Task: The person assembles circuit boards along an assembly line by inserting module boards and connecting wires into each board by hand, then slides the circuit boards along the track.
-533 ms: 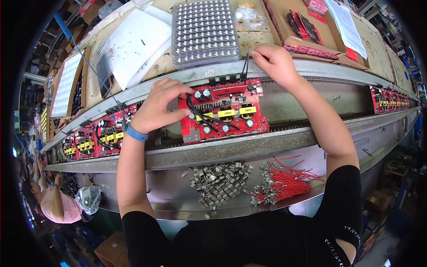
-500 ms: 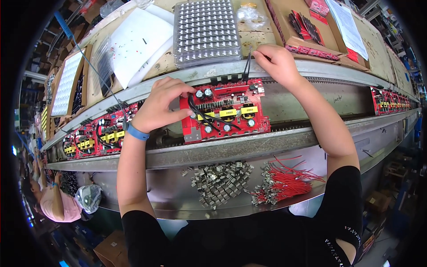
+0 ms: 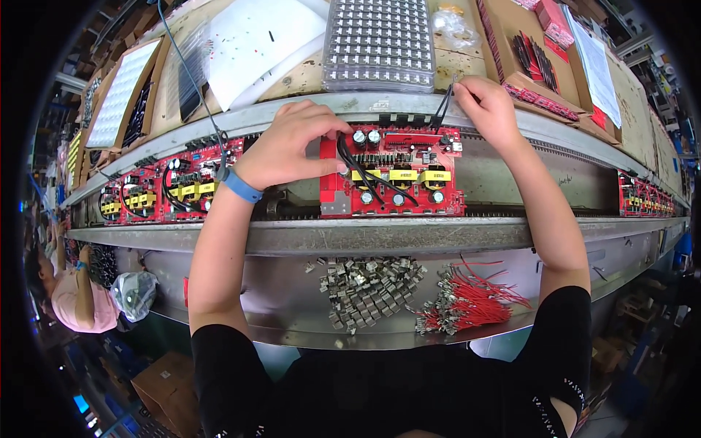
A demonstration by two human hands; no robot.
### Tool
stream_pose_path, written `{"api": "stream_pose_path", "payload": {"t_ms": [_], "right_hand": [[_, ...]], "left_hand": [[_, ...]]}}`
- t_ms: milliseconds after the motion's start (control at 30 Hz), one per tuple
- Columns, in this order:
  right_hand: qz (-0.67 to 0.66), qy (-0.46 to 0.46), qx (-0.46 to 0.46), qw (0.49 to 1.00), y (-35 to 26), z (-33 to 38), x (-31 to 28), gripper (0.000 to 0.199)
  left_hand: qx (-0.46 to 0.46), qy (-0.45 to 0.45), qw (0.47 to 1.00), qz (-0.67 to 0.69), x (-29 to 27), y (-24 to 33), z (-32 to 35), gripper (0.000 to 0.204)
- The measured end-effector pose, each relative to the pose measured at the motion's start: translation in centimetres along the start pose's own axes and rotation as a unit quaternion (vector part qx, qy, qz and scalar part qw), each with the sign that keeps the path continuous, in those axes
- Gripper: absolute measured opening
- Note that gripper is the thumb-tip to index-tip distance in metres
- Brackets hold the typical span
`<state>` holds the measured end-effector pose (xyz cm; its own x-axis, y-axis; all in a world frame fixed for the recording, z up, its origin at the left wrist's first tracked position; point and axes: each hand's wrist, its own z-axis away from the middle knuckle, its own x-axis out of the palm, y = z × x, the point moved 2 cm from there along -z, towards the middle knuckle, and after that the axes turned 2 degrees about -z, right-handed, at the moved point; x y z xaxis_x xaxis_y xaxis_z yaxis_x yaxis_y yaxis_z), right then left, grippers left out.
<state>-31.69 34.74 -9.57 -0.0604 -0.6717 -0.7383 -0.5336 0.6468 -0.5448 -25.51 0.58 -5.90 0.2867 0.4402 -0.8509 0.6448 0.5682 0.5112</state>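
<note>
A red circuit board (image 3: 332,196) with yellow transformers, round capacitors and black wires (image 3: 365,175) lies across the metal conveyor rails. My left hand (image 3: 299,142), with a blue wristband, grips the board's left end, thumb and fingers bent around the spot where the black wires loop. Beyond the board's upper right corner, my right hand (image 3: 488,109) has thumb and forefinger pinched at the top of a thin black lead (image 3: 442,106) rising from the board. The fingertips of the left hand partly cover the board's edge.
More red boards (image 3: 190,186) sit on the conveyor to the left, others (image 3: 646,196) far right. Nearer me lie a heap of metal connectors (image 3: 369,292) and a bundle of red wires (image 3: 475,299). A parts tray (image 3: 378,44) and a cardboard box (image 3: 504,44) stand behind. Another person (image 3: 84,299) is far left.
The whole view has shifted, so the board, tray and both hands appear farther right. Against the board, both hands keep nearly the same places.
</note>
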Motion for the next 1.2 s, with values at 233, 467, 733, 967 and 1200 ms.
{"api": "stream_pose_path", "payload": {"t_ms": [233,467,733,967,1200], "right_hand": [[-0.001,-0.007,0.01,1.0,0.0,-0.1,-0.1,0.024],[0.006,0.004,0.007,1.0,0.0,0.0,-0.1,0.023],[0.002,0.005,0.007,1.0,-0.1,0.1,0.0,0.023],[0.007,0.014,-0.001,1.0,-0.3,0.1,-0.2,0.023],[-0.026,-0.06,0.036,0.997,-1.7,0.1,-2.6,0.024]], "left_hand": [[0.013,-0.006,1.0,-0.01,-0.1,-0.1,0.0,0.05],[0.018,0.017,1.0,0.01,-0.1,-0.2,0.0,0.042],[0.026,0.198,0.977,-0.075,-2.0,5.8,1.7,0.022],[0.046,0.058,0.989,-0.128,5.5,12.1,8.9,0.058],[0.017,0.016,0.978,-0.205,8.9,12.3,9.8,0.058]]}}
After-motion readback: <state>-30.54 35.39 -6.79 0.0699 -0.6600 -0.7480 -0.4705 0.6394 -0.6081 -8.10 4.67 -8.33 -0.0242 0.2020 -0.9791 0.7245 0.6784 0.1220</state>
